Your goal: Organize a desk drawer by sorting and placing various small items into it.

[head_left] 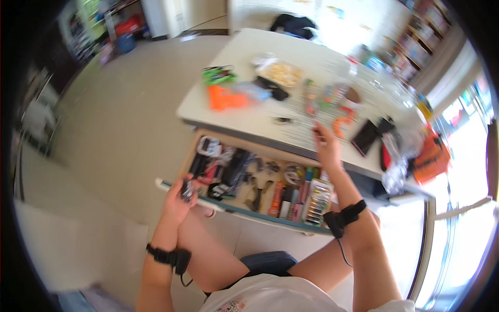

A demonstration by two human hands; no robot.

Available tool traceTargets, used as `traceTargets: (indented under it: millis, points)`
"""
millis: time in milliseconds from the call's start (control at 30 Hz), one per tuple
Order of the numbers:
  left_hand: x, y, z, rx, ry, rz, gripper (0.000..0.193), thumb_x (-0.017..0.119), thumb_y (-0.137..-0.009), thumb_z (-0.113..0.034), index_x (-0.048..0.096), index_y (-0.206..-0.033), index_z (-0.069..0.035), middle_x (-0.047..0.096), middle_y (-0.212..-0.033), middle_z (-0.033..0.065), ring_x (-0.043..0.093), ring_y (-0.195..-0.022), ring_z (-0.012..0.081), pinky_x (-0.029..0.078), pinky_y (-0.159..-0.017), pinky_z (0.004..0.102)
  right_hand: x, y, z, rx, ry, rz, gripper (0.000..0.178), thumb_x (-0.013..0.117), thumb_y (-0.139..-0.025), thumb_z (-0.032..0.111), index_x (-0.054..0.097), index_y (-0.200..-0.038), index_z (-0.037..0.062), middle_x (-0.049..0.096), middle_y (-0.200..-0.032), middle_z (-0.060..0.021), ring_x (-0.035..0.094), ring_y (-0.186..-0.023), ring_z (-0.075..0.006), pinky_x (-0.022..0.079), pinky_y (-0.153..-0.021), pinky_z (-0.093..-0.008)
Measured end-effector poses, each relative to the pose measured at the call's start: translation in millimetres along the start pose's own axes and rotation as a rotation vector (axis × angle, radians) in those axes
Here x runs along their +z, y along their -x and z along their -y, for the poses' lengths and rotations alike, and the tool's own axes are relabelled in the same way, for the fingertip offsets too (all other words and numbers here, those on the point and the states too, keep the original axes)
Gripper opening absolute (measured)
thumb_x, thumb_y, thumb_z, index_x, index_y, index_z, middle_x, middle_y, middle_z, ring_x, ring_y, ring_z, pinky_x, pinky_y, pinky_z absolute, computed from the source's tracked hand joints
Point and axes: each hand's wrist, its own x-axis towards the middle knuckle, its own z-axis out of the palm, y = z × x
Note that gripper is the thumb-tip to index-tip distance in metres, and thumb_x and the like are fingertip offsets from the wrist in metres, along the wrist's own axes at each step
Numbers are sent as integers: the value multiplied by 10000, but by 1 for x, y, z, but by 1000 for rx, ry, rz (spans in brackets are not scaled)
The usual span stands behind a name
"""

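My left hand [178,200] is at the left front corner of an open drawer [244,205], its fingers curled round a small dark, shiny object [187,190] whose kind I cannot make out. Over the table's near edge, my right hand [327,151] reaches up with bent fingers; whatever is in them is blurred. Inside the drawer lie black cases [234,169], yellow-and-black pliers [255,195], an orange-handled tool [276,198], a roll of tape [294,173] and a pack of batteries [318,203].
On the white table [244,122] are an orange item [226,99], a green package [219,75], a tray of pale yellow pieces [283,73], a dark phone-like slab [365,137] and an orange bag [431,158]. Bookshelves [423,31] stand at the far right.
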Motion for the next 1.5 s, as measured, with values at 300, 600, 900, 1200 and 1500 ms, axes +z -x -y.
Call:
traceTargets:
  millis: [300,600,900,1200,1500]
  points:
    - [150,23,87,-386,526,96,493,387,-893,-442,381,-1264,-118,432,-1253,61,450,-1121,273,415,-888,421,-7,126,129,-801,-92,606,328,581,-697,126,567,-1013,37,560,-1045,-111,536,-962,-264,446,-788,-365]
    - [111,33,118,-631,667,67,205,439,-905,-334,502,-1006,-167,476,-904,57,511,-666,176,432,-506,313,-143,68,52,39,-75,136,329,615,-705,5,583,-1028,63,588,-1015,-83,566,-775,-175,460,-685,-272]
    - [109,53,116,-530,203,-176,296,504,-843,-424,523,-947,-148,515,-874,61,498,-643,179,404,-498,276,-259,-45,-142,165,594,-168,332,597,-744,282,606,-972,41,619,-898,-153,591,-880,-297,452,-775,-372]
    - [94,60,112,-471,172,-242,257,472,-870,-368,502,-973,-135,539,-884,78,507,-668,196,393,-549,297,-227,-48,-99,308,1009,-95,499,594,-677,374,551,-1064,61,526,-1092,-144,543,-971,-312,439,-805,-411]
    - [82,58,119,-485,218,-230,260,482,-867,-367,503,-972,-130,545,-878,79,508,-668,196,395,-544,302,-118,-20,-5,-360,484,68,395,647,-692,273,600,-1001,32,578,-1042,-132,549,-935,-296,419,-838,-371]
